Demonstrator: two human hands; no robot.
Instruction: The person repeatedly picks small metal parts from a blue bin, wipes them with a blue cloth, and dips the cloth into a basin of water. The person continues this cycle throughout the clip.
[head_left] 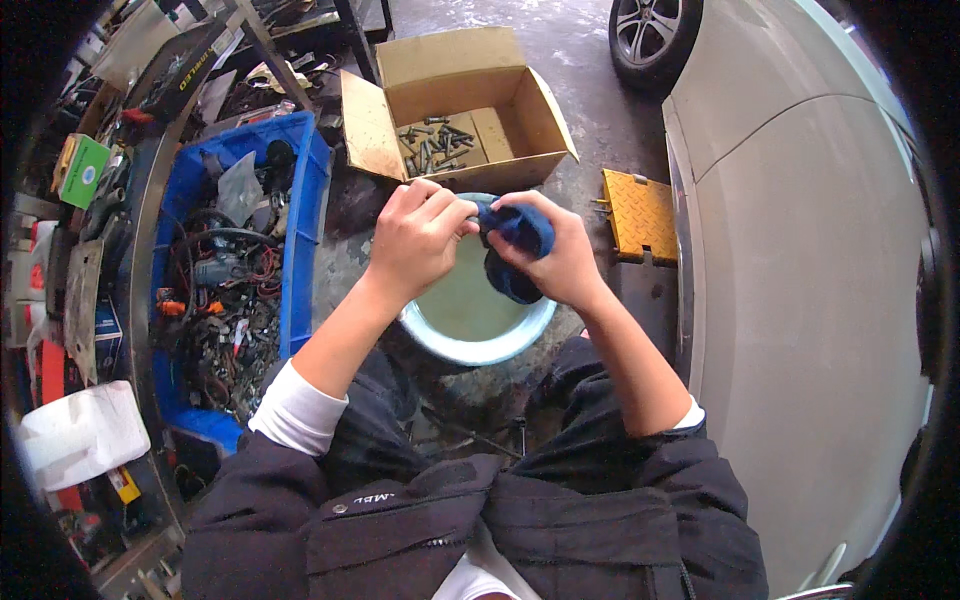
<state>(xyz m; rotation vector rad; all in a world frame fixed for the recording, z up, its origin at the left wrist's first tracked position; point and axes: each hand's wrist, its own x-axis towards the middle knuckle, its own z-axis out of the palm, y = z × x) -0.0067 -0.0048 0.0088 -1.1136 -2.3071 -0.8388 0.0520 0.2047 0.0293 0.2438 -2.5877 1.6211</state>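
My right hand (565, 255) is closed round a dark blue cloth (520, 280), part of which hangs down below the fingers. Close beside it, my left hand (420, 235) has its fingers pinched together at the cloth's left end. Whatever lies between those left fingertips is too small and covered to make out. Both hands are above a round, pale blue basin (465, 352) holding cloudy greenish liquid. Just beyond the basin, an open cardboard box (515, 120) contains several dark metal bolts (435, 148), gathered toward its left side.
A blue crate (300, 235) full of cables and metal parts stands left, beside a cluttered shelf (145, 230). To the right are a yellow ramp-like block (640, 215) and a light-coloured car (800, 280). Another car wheel (650, 35) shows at the far right.
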